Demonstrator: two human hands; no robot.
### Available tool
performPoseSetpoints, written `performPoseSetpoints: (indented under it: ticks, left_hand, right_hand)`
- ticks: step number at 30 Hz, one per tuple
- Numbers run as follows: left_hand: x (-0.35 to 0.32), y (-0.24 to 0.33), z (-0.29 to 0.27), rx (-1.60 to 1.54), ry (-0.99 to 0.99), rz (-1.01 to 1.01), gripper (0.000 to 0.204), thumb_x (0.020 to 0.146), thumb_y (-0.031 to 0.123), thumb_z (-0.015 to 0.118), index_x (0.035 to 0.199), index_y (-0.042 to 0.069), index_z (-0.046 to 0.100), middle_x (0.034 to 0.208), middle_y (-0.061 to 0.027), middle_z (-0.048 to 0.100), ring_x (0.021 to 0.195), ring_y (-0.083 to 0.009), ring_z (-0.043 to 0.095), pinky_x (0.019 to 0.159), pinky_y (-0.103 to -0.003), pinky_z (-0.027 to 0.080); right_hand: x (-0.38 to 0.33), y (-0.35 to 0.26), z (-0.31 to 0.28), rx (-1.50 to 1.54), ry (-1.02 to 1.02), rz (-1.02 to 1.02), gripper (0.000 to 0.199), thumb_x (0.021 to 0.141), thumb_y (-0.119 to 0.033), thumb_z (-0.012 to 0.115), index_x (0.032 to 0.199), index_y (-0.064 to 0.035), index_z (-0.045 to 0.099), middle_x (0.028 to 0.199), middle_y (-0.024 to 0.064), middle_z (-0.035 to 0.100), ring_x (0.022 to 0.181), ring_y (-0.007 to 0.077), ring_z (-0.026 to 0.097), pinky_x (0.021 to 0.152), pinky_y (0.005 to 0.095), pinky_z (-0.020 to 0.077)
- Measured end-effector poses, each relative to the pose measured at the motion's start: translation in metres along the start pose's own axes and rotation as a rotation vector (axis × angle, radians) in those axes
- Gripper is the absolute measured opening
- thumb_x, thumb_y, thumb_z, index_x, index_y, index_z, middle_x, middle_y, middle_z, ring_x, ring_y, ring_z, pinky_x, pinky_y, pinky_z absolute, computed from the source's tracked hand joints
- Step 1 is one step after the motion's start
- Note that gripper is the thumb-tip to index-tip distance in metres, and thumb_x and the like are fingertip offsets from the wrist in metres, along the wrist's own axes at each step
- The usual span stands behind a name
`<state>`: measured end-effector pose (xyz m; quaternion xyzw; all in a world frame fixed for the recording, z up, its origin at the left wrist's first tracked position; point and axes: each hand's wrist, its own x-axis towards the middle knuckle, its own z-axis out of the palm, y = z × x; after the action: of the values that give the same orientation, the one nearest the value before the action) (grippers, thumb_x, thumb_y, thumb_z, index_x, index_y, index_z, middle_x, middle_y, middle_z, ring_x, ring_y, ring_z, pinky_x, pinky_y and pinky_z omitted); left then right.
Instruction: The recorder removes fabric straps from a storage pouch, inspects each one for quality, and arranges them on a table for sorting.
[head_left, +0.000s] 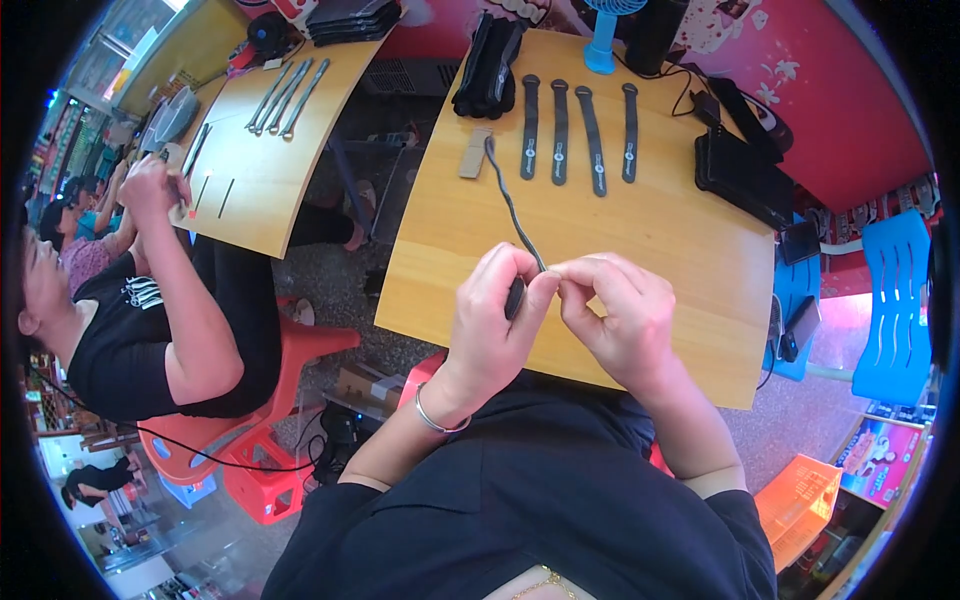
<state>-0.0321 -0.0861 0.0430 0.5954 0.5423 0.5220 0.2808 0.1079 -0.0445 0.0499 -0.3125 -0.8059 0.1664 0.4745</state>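
Note:
A long black strap (512, 207) is held over the near part of the table, seen nearly edge-on and reaching up and away from my fingers. My left hand (497, 308) is closed around its near part, and a dark rounded end (515, 298) shows between thumb and palm. My right hand (622, 312) pinches at the strap's edge, thumb and forefinger pressed together against the left fingertips. Beyond, several flat black straps (559, 135) with rounded ends and a metal or plastic ring at the top lie side by side. What the fingertips cover is hidden.
A bundle of black straps (488, 70) and a cardboard piece (475, 153) lie at the table's left. A blue fan (600, 45) stands at the back; a black pouch (735, 180) sits right. At left, another person (150, 300) works at a second table (300, 150).

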Motion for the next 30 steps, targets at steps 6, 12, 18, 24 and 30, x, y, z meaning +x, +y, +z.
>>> performPoseSetpoints:
  ticks: [6,12,18,24,30]
  left_hand:
    - [0.002,0.005,-0.002,0.105,-0.02,0.098,0.014,0.086,0.006,0.058,0.078,-0.001,0.048,0.068,-0.0118,0.046,0.061,-0.0256,0.048,0.055,-0.032,0.039]
    - [0.003,0.003,-0.003,-0.004,-0.005,0.188,0.013,0.083,0.002,0.059,0.077,0.0,0.048,0.068,-0.0118,0.046,0.06,-0.0258,0.047,0.054,-0.032,0.039]
    - [0.005,0.0,-0.007,-0.017,-0.04,0.289,0.013,0.078,-0.002,0.06,0.076,0.0,0.047,0.068,-0.0113,0.045,0.06,-0.0253,0.046,0.053,-0.032,0.038]
    - [0.008,-0.005,-0.013,-0.067,-0.082,0.357,0.014,0.074,-0.006,0.059,0.073,0.0,0.046,0.067,-0.0106,0.045,0.058,-0.0235,0.046,0.052,-0.031,0.038]
    - [0.008,-0.004,-0.017,-0.232,-0.158,0.1,0.016,0.073,-0.005,0.063,0.07,0.0,0.048,0.063,-0.0085,0.044,0.057,-0.0195,0.044,0.051,-0.029,0.036]
  right_hand:
    - [0.003,-0.003,-0.004,-0.057,-0.009,-0.013,0.017,0.066,0.002,0.068,0.08,-0.0051,0.06,0.07,0.0061,0.061,0.06,0.0199,0.062,0.052,0.0284,0.0485]
    - [0.003,-0.003,-0.005,-0.032,0.003,-0.049,0.019,0.065,0.002,0.068,0.081,-0.0058,0.06,0.072,0.006,0.063,0.062,0.0197,0.063,0.054,0.0274,0.0499]
    - [0.004,-0.005,-0.006,-0.031,0.014,-0.078,0.02,0.064,0.003,0.067,0.081,-0.0065,0.06,0.072,0.0056,0.063,0.061,0.0192,0.063,0.054,0.0271,0.0502]
    - [0.002,-0.004,-0.007,0.106,-0.048,0.064,0.02,0.064,0.004,0.066,0.081,-0.005,0.06,0.071,0.006,0.062,0.057,0.0165,0.062,0.053,0.0255,0.0497]
    - [0.008,-0.01,-0.008,0.142,-0.06,0.135,0.017,0.066,0.003,0.067,0.08,-0.0043,0.06,0.069,0.0059,0.061,0.057,0.0164,0.062,0.053,0.0251,0.0493]
